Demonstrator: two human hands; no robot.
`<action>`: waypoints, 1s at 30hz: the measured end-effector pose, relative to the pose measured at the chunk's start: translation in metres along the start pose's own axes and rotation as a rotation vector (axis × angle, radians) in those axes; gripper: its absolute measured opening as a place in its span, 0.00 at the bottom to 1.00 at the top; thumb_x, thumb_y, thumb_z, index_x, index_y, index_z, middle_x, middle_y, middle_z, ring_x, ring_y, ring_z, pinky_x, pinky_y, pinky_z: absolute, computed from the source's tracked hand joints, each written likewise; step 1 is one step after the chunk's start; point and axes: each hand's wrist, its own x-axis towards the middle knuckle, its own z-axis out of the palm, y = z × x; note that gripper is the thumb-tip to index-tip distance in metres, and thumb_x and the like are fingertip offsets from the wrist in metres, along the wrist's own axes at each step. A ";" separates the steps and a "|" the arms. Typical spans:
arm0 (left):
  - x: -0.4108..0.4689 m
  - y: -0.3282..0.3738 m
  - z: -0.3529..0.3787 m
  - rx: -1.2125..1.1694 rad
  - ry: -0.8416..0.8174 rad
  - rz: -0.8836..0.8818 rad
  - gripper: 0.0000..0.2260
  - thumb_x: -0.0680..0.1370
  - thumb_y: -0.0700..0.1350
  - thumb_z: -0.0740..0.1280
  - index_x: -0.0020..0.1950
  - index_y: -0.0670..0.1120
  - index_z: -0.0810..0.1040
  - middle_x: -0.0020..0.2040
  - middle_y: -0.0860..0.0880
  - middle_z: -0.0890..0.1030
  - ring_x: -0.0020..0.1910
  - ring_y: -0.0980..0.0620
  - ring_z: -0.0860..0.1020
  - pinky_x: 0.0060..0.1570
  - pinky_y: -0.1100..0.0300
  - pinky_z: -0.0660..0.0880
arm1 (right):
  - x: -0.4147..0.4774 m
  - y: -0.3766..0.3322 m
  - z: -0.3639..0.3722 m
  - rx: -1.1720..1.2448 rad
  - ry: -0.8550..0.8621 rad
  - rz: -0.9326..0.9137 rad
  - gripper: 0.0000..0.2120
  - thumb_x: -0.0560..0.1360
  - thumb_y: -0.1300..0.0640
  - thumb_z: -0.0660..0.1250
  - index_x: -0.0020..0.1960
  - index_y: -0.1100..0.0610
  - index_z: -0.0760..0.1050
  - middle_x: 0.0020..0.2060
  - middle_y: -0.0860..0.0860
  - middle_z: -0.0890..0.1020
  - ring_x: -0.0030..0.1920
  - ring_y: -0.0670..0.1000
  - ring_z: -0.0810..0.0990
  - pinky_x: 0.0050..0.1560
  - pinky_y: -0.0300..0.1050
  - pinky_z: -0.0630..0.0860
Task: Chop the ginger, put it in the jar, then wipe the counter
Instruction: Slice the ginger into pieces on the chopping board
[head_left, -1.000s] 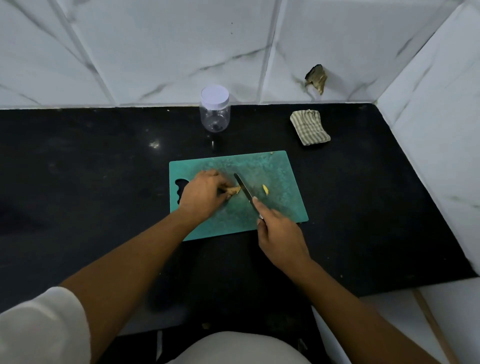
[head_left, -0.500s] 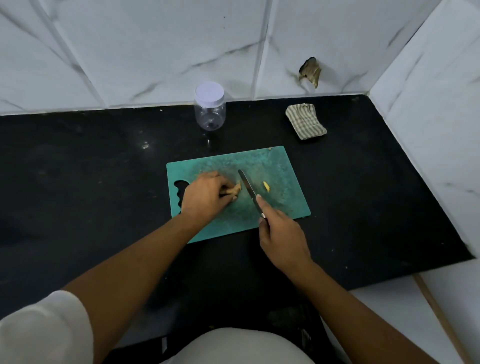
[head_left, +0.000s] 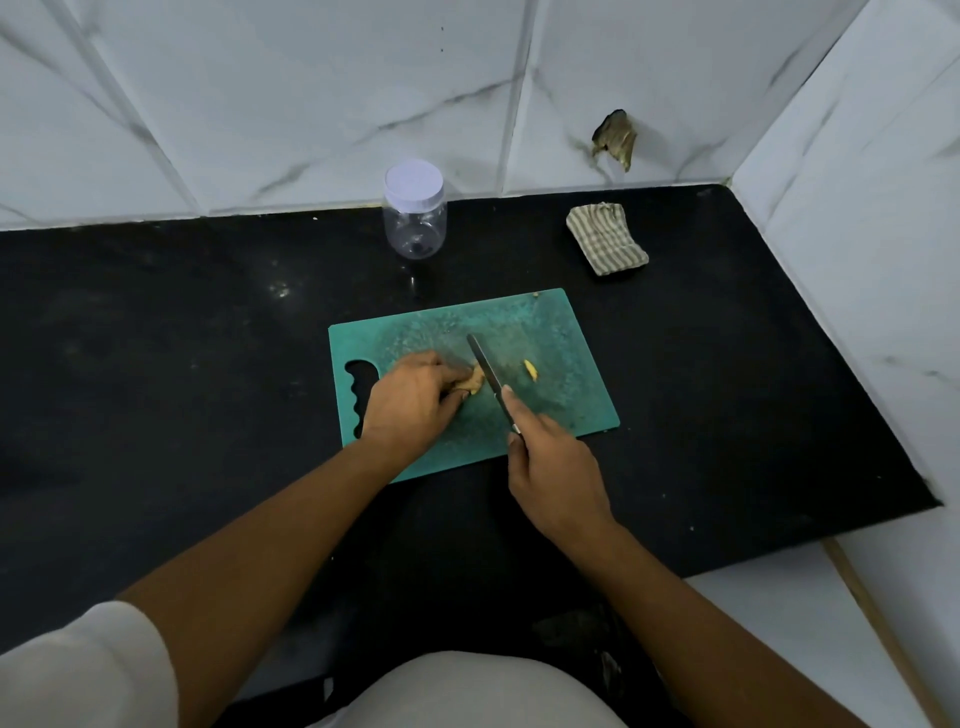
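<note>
White grey-veined wall tiles (head_left: 291, 93) meet at a corner, with a broken hole (head_left: 615, 137).

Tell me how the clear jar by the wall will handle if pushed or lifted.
The jar looks empty, clear and plastic, so probably very light. Upright on the glossy black counter, it would likely slide, or tip if pushed high. Its body is round, so once down it may roll; the white lid is on.

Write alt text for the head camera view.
A person's left hand holds ginger on a green cutting board while the right hand grips a knife beside it. A lidded clear jar and a folded striped cloth sit behind on the black counter.
</note>
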 end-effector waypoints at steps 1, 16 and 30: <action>0.000 0.000 0.000 0.000 0.000 0.001 0.14 0.80 0.51 0.70 0.66 0.54 0.82 0.49 0.53 0.78 0.51 0.51 0.77 0.40 0.58 0.69 | -0.001 0.000 0.000 -0.011 -0.006 0.000 0.28 0.85 0.54 0.57 0.83 0.44 0.55 0.46 0.49 0.77 0.41 0.50 0.77 0.41 0.52 0.77; -0.001 0.004 0.000 -0.076 0.018 -0.016 0.12 0.80 0.50 0.70 0.62 0.51 0.84 0.44 0.52 0.73 0.43 0.52 0.73 0.38 0.54 0.74 | -0.002 -0.017 0.009 -0.280 -0.100 0.086 0.36 0.84 0.56 0.57 0.84 0.45 0.41 0.56 0.53 0.76 0.39 0.51 0.72 0.39 0.47 0.68; -0.003 0.006 0.001 -0.074 0.014 -0.051 0.12 0.79 0.49 0.71 0.63 0.51 0.84 0.42 0.54 0.71 0.43 0.54 0.71 0.37 0.57 0.69 | 0.020 -0.004 0.024 0.050 0.008 0.074 0.29 0.84 0.57 0.59 0.83 0.46 0.57 0.50 0.52 0.79 0.46 0.52 0.79 0.44 0.50 0.77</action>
